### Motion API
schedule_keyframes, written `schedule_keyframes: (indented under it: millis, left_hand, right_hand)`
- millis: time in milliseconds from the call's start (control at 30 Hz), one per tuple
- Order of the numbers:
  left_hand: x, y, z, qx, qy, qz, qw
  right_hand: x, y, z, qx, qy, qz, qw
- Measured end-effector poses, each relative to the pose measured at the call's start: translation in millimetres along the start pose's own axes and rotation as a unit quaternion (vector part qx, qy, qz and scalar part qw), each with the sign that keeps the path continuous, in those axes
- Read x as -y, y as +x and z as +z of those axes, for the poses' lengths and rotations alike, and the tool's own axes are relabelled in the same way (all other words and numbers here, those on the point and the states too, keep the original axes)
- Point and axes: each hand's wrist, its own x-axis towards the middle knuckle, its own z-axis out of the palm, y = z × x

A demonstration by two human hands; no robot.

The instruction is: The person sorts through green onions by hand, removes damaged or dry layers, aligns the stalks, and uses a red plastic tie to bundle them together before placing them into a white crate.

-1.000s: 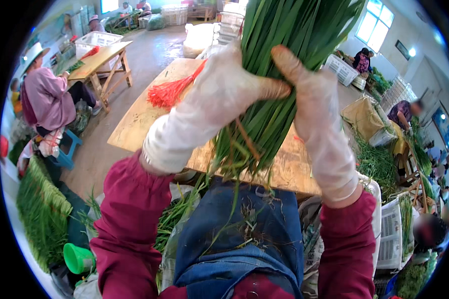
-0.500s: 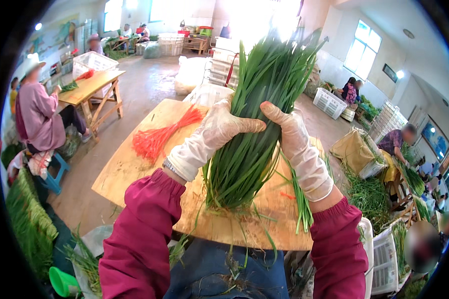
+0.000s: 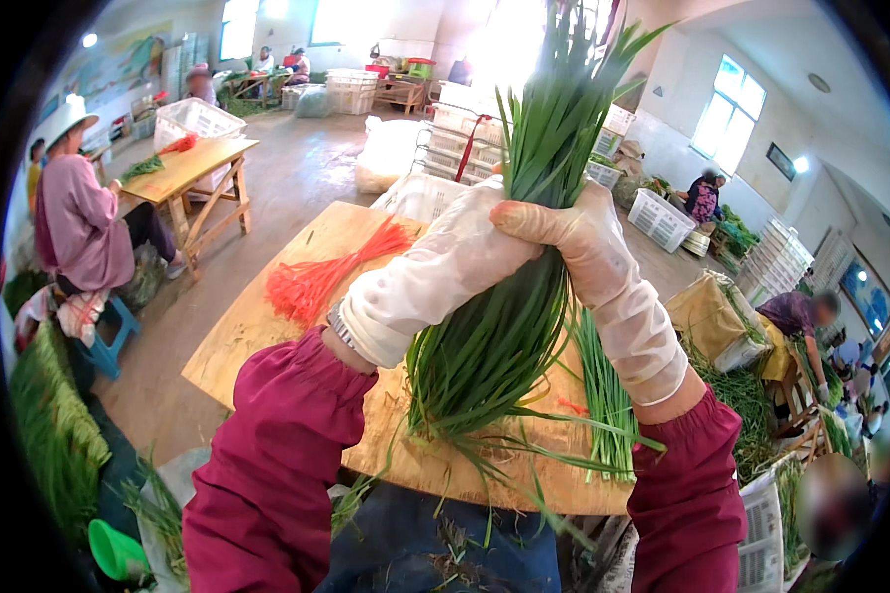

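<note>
A thick bundle of long flat green leaves, like garlic chives [image 3: 494,341], stands upright over the wooden table with its lower ends at the tabletop. Both my gloved hands squeeze it above its middle. My left hand [image 3: 470,232] wraps the bundle from the left; its fingertips are mostly hidden. My right hand [image 3: 569,227] grips from the right, its thumb lying across toward the left hand. A few loose leaves splay out low at the right. On the table, a bunch of red ties [image 3: 331,272] lies left of my hands, and a smaller heap of green stalks [image 3: 608,395] lies to the right.
The wooden table [image 3: 237,341] is in front of me. White crates [image 3: 455,148] stand stacked beyond it. At the left, a person [image 3: 84,208] sits by another table [image 3: 193,168]. A green bucket [image 3: 117,550] is at lower left. More people and heaps of greens are at right.
My hands have closed in around the bundle, which is now squeezed narrower at the grip. Lower leaves have fanned out to the right, and more of the stalks at right show.
</note>
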Motion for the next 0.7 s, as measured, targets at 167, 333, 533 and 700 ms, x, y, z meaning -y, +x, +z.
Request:
schedule_keyframes:
  millis: [167,333,533,700]
  left_hand:
    - [-18,-3,11,-0.024,0.071,-0.021,0.997]
    - [-9,-20,4,-0.055,0.083,-0.017,0.995]
    - [1,-83,-46,-0.119,-0.009,-0.152,0.981]
    - [15,-180,-90,-0.217,0.006,-0.254,0.943]
  right_hand:
    - [6,1,14,-0.114,0.026,0.101,0.988]
    - [-5,12,13,-0.153,0.042,0.049,0.986]
    - [-23,26,-3,-0.228,-0.177,0.045,0.956]
    - [-36,52,3,-0.282,-0.262,0.078,0.920]
